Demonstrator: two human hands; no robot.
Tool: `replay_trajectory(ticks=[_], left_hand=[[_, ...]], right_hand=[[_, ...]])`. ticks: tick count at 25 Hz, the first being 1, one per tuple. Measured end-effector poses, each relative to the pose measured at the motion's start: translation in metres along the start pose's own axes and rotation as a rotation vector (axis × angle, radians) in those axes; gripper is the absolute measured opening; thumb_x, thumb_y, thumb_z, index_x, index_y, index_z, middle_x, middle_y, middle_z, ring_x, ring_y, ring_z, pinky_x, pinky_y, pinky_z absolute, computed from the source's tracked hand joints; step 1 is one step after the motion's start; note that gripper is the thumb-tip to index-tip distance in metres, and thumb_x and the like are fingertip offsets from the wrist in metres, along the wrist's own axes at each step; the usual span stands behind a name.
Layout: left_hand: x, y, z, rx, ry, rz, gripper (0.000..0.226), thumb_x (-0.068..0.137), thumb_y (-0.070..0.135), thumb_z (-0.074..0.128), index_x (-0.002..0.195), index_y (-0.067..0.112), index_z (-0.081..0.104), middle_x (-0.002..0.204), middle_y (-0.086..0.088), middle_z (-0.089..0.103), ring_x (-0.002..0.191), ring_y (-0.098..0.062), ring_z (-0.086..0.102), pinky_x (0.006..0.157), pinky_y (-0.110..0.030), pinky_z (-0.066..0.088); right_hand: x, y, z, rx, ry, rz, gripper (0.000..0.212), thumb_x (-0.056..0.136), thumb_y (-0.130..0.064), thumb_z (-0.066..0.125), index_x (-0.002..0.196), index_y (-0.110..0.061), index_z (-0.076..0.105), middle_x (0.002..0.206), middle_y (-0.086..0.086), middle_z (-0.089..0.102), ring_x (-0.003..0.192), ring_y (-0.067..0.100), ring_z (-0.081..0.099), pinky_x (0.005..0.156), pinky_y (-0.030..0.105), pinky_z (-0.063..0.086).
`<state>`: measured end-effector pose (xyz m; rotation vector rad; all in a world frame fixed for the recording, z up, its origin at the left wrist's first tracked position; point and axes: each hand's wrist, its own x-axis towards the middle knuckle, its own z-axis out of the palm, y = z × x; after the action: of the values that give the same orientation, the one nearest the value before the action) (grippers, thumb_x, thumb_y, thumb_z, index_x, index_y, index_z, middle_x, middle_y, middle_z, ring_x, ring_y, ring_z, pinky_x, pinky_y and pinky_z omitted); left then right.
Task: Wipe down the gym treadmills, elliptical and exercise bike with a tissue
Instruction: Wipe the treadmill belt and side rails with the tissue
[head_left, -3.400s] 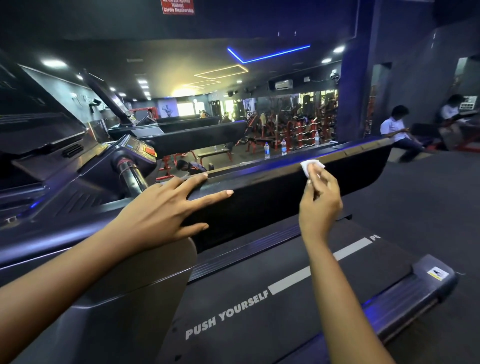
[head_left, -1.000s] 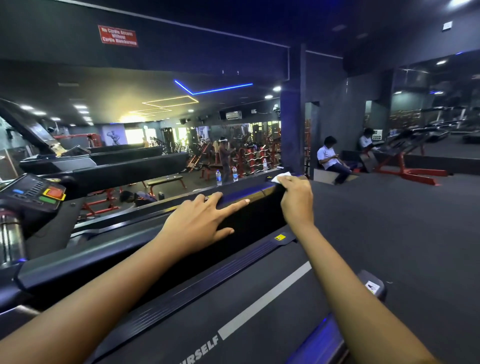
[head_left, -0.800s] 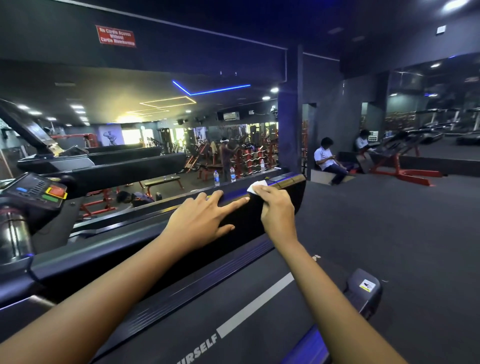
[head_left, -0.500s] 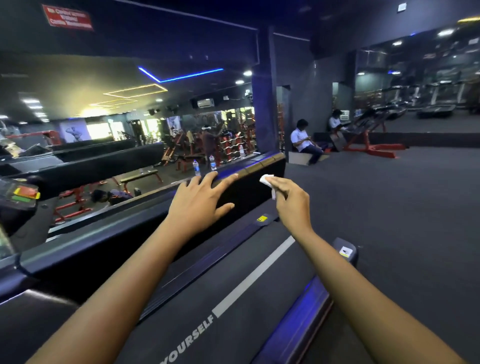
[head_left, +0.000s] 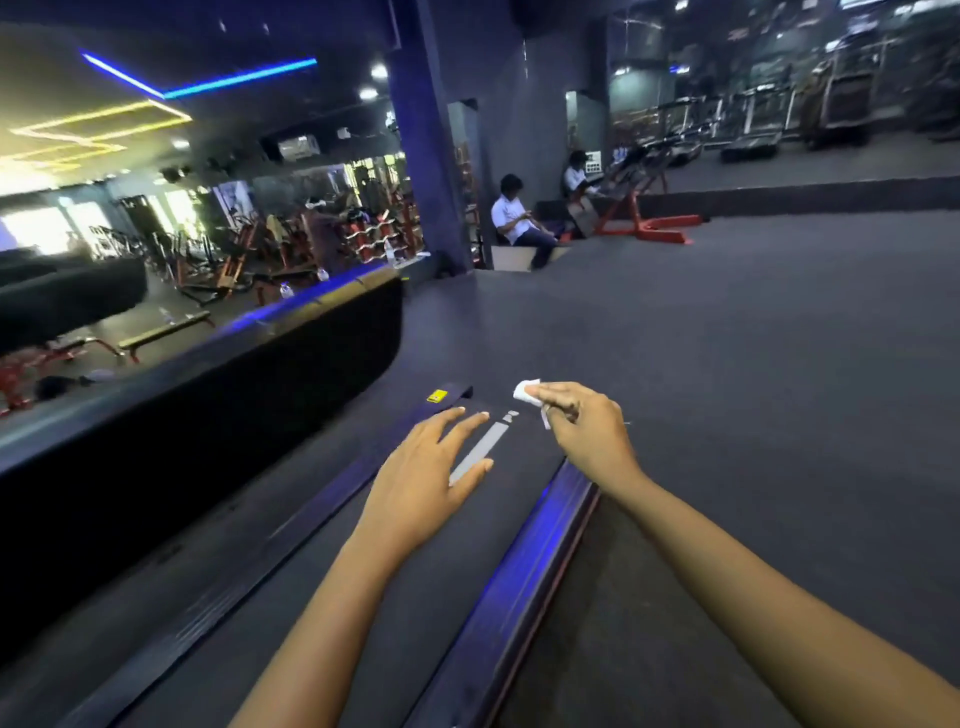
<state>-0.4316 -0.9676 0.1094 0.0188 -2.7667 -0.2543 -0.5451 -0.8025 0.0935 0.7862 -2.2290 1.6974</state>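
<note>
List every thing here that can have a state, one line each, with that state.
Left hand, open, fingers spread over the belt.
Right hand, pinching the tissue.
Small white tissue, bunched up, held at the right hand's fingertips.
Dark treadmill belt with a grey stripe, flat; whether it is running cannot be told.
Glossy treadmill side rail, shining blue.

Right hand (head_left: 589, 434) pinching tissue (head_left: 525, 391), left hand (head_left: 423, 475) flat above treadmill (head_left: 363, 597)

White crumpled tissue (head_left: 526, 391), pinched in right hand (head_left: 587, 434), over far end of treadmill (head_left: 415, 597). Treadmill dark, grey centre stripe, right edge lit blue.
</note>
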Motion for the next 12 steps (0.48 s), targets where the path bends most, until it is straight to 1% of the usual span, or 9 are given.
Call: replay_trajectory(ticks=[2,3,4,6,8,10,12], left_hand=[[0.017,0.008,0.028,-0.081,-0.026,-0.068,0.079,0.075,0.072,0.017,0.144,0.037,0.035,0.147,0.011,0.035,0.133,-0.009,0.035,0.103,-0.029,0.037],[0.022,0.01,0.039,-0.124,-0.035,-0.104,0.075,0.077,0.072,0.021,0.143,0.039,0.035,0.146,0.013,0.036,0.133,-0.007,0.035,0.103,-0.029,0.038],[0.028,0.015,0.05,-0.157,-0.039,-0.144,0.068,0.083,0.07,0.028,0.143,0.039,0.035,0.145,0.015,0.036,0.132,-0.006,0.036,0.101,-0.027,0.038],[0.038,0.022,0.064,-0.203,-0.006,-0.218,0.054,0.093,0.057,0.043,0.143,0.038,0.036,0.143,0.016,0.038,0.13,-0.005,0.038,0.1,-0.024,0.035],[0.046,0.025,0.068,-0.245,0.046,-0.289,0.051,0.094,0.048,0.048,0.142,0.035,0.037,0.142,0.015,0.041,0.13,-0.004,0.039,0.1,-0.021,0.033],[0.052,0.028,0.064,-0.249,0.105,-0.376,0.055,0.091,0.054,0.046,0.142,0.035,0.037,0.14,0.016,0.042,0.129,-0.002,0.04,0.099,-0.018,0.031],[0.057,0.036,0.054,-0.181,0.164,-0.411,0.06,0.088,0.067,0.038,0.142,0.04,0.035,0.14,0.02,0.039,0.128,0.001,0.038,0.099,-0.016,0.03]], right_hand=[[0.009,0.026,-0.014,0.007,-0.027,0.009,0.032,0.086,0.01,0.052,0.106,-0.007,0.07,0.107,-0.002,0.065,0.094,-0.004,0.055,0.077,-0.004,0.033],[0.014,0.037,-0.019,0.018,-0.039,0.005,0.032,0.085,0.01,0.053,0.105,-0.007,0.071,0.105,-0.004,0.065,0.093,-0.007,0.054,0.077,-0.004,0.033],[0.022,0.047,-0.024,0.03,-0.06,-0.008,0.031,0.085,0.01,0.053,0.105,-0.007,0.071,0.105,-0.005,0.065,0.096,-0.008,0.054,0.077,-0.004,0.034],[0.038,0.06,-0.025,0.07,-0.122,-0.025,0.033,0.086,0.009,0.053,0.104,-0.009,0.072,0.106,-0.008,0.065,0.102,-0.006,0.054,0.082,0.0,0.037],[0.052,0.063,-0.019,0.155,-0.157,-0.024,0.034,0.085,0.01,0.052,0.104,-0.01,0.072,0.106,-0.01,0.066,0.1,-0.01,0.056,0.086,0.004,0.04],[0.07,0.064,-0.007,0.248,-0.217,-0.034,0.035,0.085,0.011,0.051,0.104,-0.011,0.072,0.103,-0.018,0.063,0.096,-0.018,0.054,0.086,0.004,0.039],[0.094,0.066,0.004,0.319,-0.275,-0.076,0.035,0.085,0.01,0.052,0.105,-0.012,0.072,0.104,-0.019,0.064,0.097,-0.019,0.054,0.088,0.005,0.039]])
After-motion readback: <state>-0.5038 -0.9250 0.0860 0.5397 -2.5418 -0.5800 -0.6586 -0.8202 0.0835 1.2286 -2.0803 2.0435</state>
